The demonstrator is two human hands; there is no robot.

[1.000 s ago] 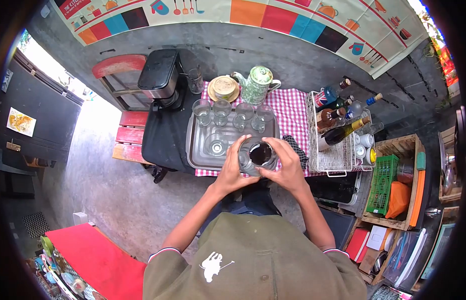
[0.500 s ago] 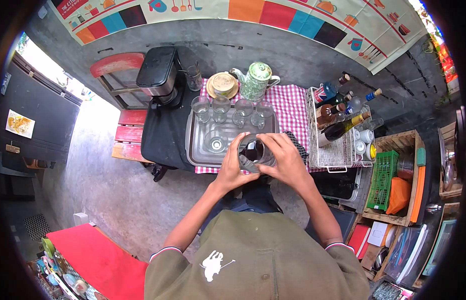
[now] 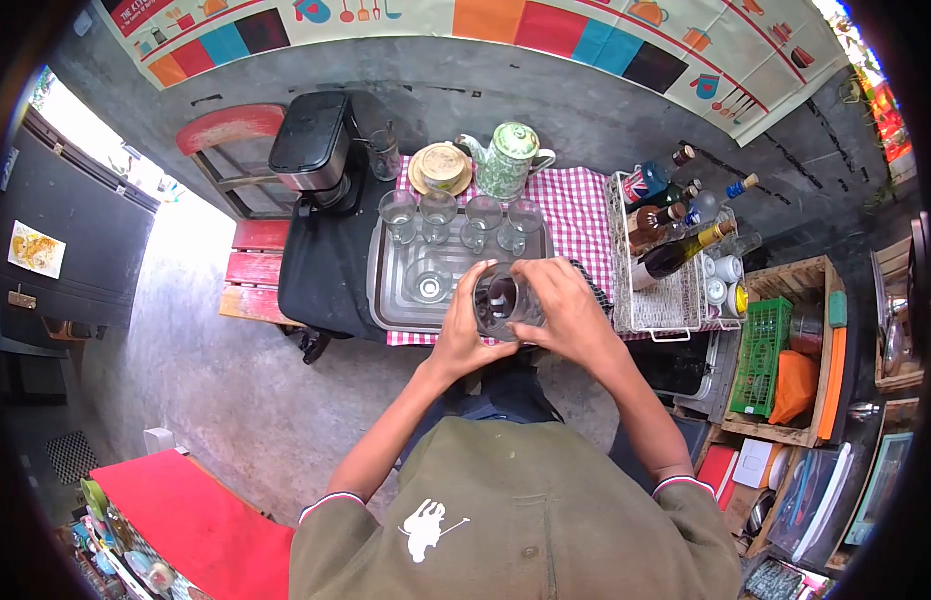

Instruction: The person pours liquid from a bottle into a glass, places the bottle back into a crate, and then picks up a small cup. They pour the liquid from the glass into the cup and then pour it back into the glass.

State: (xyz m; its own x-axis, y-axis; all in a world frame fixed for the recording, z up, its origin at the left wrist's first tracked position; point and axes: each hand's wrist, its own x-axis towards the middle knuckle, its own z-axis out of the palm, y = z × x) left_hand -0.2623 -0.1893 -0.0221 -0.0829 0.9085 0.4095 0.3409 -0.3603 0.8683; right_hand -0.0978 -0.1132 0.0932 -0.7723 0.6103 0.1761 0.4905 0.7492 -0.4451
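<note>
"Clear glass at the centre of play! One drinking glass (image 3: 498, 302) is held at the near right corner of the tray (image 3: 390, 292), and it's held by two hands!"

"How is it gripped?"

"From both sides! Its left side is cupped by the left hand (image 3: 464, 328), its right side by the right hand (image 3: 568, 312). Fingers are curved widely round the wall, and the right thumb is pressed to the near side. Something dark is seen in or through the glass; whether it is liquid cannot be told."

"And on the tray?"

"Four glasses (image 3: 439, 214) are lined up along its far side, and a single glass (image 3: 429, 286) is set nearer, left of the hands. Whether the held one touches the tray cannot be made out."

"What is seen around the tray?"

"Red-and-white checked cloth (image 3: 576, 220) is spread under part of it and out to its right. Behind it, a green-and-white teapot (image 3: 507, 168) is placed beside a lidded pot (image 3: 442, 170) on a saucer. To its left, a coffee maker (image 3: 312, 135) is stood on black cloth (image 3: 321, 270). Well to its right, bottles (image 3: 676, 258) are leaned in a white wire basket (image 3: 664, 316)!"
</note>
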